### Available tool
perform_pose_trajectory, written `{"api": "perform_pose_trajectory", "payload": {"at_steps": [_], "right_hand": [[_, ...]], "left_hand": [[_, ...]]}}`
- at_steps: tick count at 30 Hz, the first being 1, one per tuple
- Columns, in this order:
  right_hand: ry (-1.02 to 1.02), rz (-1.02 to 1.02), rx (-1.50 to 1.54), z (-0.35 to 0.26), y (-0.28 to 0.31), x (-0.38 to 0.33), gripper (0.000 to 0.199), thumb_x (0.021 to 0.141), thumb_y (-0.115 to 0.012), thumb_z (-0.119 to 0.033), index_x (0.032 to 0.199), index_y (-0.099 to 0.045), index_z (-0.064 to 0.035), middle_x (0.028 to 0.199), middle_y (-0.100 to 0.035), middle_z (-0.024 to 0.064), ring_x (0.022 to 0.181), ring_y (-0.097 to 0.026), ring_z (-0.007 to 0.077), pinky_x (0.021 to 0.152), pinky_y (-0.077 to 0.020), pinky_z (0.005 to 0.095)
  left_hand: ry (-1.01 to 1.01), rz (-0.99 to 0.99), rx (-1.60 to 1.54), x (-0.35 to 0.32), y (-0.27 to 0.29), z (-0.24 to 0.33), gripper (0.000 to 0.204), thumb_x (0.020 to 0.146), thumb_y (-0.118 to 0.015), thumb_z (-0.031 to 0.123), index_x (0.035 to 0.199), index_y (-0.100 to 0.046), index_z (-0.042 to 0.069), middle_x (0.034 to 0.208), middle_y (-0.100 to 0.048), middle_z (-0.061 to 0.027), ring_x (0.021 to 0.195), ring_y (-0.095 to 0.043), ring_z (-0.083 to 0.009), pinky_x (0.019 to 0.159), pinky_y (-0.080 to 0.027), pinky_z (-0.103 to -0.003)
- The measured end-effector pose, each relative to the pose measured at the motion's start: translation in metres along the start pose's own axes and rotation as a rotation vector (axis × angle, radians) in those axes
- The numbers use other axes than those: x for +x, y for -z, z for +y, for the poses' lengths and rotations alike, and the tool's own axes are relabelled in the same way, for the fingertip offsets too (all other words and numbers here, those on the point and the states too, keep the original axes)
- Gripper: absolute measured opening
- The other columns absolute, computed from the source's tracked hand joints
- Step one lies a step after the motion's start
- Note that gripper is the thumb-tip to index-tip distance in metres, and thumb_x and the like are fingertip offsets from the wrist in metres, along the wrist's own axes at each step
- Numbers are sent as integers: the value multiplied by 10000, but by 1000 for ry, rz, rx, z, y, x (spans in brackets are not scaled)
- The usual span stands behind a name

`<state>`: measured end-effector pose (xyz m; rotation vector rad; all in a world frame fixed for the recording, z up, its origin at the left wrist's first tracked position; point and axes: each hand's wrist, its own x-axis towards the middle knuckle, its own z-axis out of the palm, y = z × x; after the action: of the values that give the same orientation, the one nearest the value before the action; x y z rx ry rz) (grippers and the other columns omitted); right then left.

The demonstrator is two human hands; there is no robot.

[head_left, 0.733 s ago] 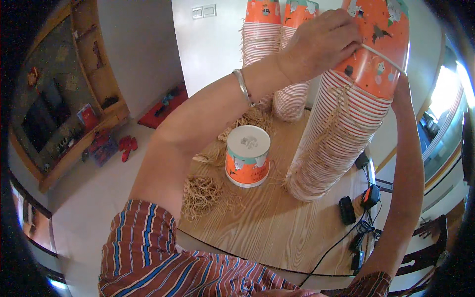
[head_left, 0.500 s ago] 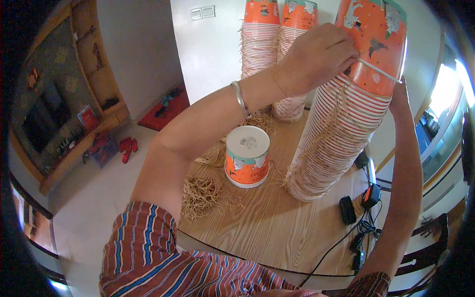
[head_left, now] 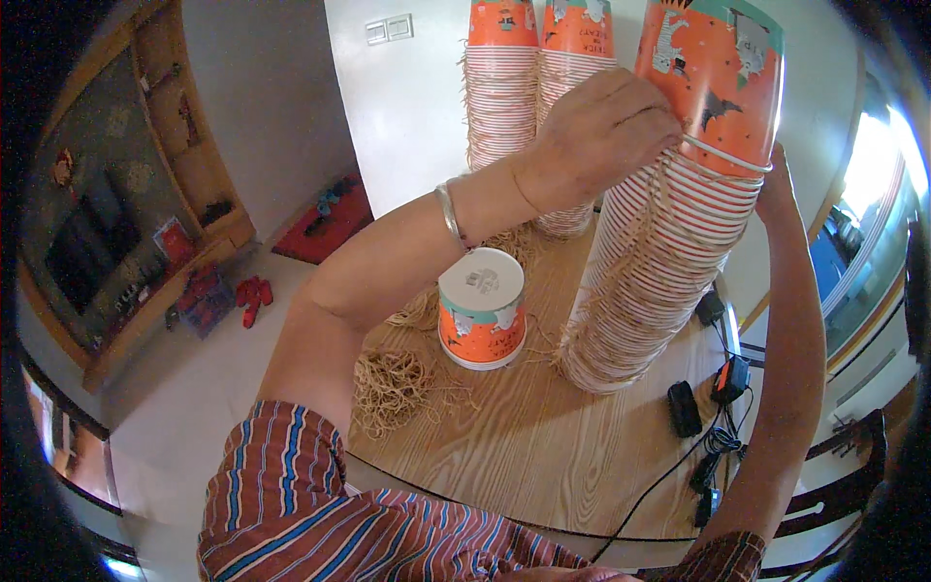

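Observation:
A tall stack of upside-down paper cups [head_left: 659,281] leans slightly on the table, its white rims close together and tan twine strands hanging down its side. The orange top cup [head_left: 722,97], with a green band and Halloween figures, sits over it. At that cup's rim, on the left, my left hand [head_left: 621,121] is closed with its fingers bent. My right hand [head_left: 773,186] grips the rim's right side, its fingers mostly hidden behind the cup. Below my left forearm, a short upside-down orange cup [head_left: 482,320] stands on the table.
Two more tall cup stacks [head_left: 499,102] stand at the back by the wall. A pile of tan twine [head_left: 393,388] lies at the table's left edge. Black adapters [head_left: 683,407] and tangled cables [head_left: 720,441] lie along the right edge of the wooden table [head_left: 524,456].
The top cup has come down and slightly left onto the stack, with its rim now nearer the rims below. Both hands have moved with it.

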<state>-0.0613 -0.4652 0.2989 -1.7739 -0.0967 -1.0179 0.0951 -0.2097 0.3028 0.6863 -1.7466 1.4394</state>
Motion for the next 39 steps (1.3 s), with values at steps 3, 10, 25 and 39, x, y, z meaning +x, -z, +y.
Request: {"api": "perform_pose_trajectory", "payload": {"at_steps": [3,10,25,39], "right_hand": [[-66,84,-4,2,-3,-3,316,920,-537,-235,1099,-617,14,1069,-659,109,921,-631,158,831,-511,318],[-98,103,-34,-7,-13,-7,314,934,-512,-232,1098,-617,13,1070,-658,95,922,-630,162,844,-506,328],[-107,201,-461,-4,-2,-11,249,922,-512,-160,1089,-646,-33,1028,-657,50,917,-585,112,869,-452,285],[205,249,-566,-47,-51,-145,193,852,-465,-36,1003,-587,-37,949,-581,49,851,-557,149,768,-463,283]], "left_hand": [[-12,-37,-1,-2,2,-1,208,716,-732,66,908,-651,67,881,-618,-80,782,-598,-255,672,-498,-347],[-18,-16,-35,-7,1,0,226,717,-722,43,928,-642,45,878,-613,-90,782,-599,-262,675,-498,-355],[44,-120,-35,-8,7,14,304,704,-686,34,1000,-613,42,952,-599,-121,847,-593,-292,720,-509,-369],[-33,-409,47,6,-7,52,206,707,-687,186,844,-588,69,942,-563,-103,900,-544,-301,799,-438,-415]]}}
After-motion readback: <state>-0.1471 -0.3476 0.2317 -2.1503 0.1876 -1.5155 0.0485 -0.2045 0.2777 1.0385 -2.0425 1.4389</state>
